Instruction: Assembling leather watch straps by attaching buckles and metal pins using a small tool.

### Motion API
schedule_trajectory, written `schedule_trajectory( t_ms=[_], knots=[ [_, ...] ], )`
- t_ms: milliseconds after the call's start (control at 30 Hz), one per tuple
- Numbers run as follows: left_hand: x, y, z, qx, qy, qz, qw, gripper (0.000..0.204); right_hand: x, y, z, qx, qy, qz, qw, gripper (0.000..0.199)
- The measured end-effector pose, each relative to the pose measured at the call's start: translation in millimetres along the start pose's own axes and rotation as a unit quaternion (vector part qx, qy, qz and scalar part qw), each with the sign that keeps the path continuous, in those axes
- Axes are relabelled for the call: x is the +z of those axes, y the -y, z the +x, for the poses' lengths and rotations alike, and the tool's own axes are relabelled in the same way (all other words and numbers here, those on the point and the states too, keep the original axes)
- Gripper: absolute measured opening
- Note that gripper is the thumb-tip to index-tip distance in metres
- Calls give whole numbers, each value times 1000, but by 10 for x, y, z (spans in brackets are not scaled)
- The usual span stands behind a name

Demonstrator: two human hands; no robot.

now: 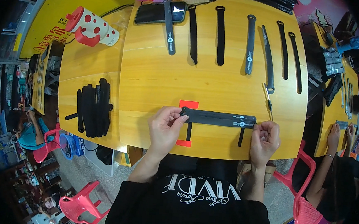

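Observation:
A flat stack of dark grey hook-and-loop straps lies sideways in front of me, overlapping in rows. At its left end, by the slotted strap heads, my left hand pinches it with thumb and fingers. My right hand, fingers curled, grips the right end between thumb and forefinger. Beneath the stack, two narrow black strips run toward me. Pieces of red tape mark the table above and below the left strip. A slim pen-like tool rests just beyond my right hand.
Several loose straps lie spread along the far side of the yellow table. A phone and a red-dotted tumbler stand far left. A pile of black straps sits left. Another person works at the right table.

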State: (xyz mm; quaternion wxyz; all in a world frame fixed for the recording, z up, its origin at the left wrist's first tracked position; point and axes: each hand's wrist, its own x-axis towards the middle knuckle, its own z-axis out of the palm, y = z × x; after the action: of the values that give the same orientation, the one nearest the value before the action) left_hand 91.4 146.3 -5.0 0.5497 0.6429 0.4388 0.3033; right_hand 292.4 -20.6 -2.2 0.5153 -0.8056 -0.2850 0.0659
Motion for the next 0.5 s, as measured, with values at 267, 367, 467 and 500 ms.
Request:
schedule_trajectory(
  t_ms=[267, 367, 467, 500],
  knots=[
    [-16, 21, 5, 16, 3, 71, 997, 19, -1, -19, -20, 23, 9, -14, 1000, 18],
    [-7, -17, 5, 53, 3, 125, 991, 19, 18, -19, -23, 21, 2, 8, 1000, 17],
    [-60, -3, -1, -18, 18, 23, 999, 19, 18, -3, -20, -8, 7, 4, 1000, 17],
    [-57, -10, 4, -16, 16, 23, 999, 19, 17, -6, -26, -11, 7, 5, 1000, 17]
  ],
)
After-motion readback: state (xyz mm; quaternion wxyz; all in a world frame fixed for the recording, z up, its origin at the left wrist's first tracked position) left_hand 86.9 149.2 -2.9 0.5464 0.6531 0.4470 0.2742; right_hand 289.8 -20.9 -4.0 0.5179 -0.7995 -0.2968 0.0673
